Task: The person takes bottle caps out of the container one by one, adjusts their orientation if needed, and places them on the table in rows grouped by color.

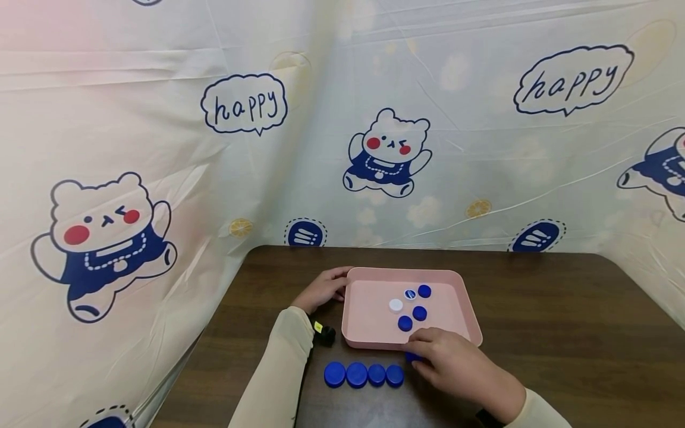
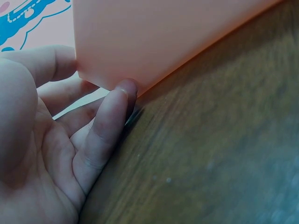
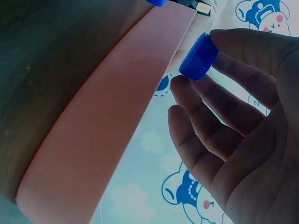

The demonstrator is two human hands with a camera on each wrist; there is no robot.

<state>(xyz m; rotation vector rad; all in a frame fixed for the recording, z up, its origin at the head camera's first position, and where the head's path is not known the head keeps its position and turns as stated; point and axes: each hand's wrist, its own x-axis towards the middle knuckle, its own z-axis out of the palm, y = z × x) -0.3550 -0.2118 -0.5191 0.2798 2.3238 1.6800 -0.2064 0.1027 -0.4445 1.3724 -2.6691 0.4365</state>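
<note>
Four blue caps (image 1: 357, 375): lined up side by side on the tabletop (image 1: 567, 333), in front of the pink tray (image 1: 364, 326); the row is best given a wide berth by the knuckles.
Held cap (image 3: 200, 57): pinched by the right hand (image 1: 455, 365) between thumb and fingers, the others spread apart — held by the tray's near wall, close to the row's right end, seemingly at or above rim height.
Near rim: best cleared with height to spare, so that nothing is clipped.
Far left corner: loosely gripped by the left hand (image 1: 321, 289), fingers curled about it; steady, light pressure is advised, as the tray could slide if nudged.
Inside the tray: three blue caps (image 1: 420, 313), one white cap (image 1: 395, 305), one patterned cap (image 1: 409, 294), all best left unbrushed.
Round edge: to be set down low and flat — a dropped cap may roll.
</note>
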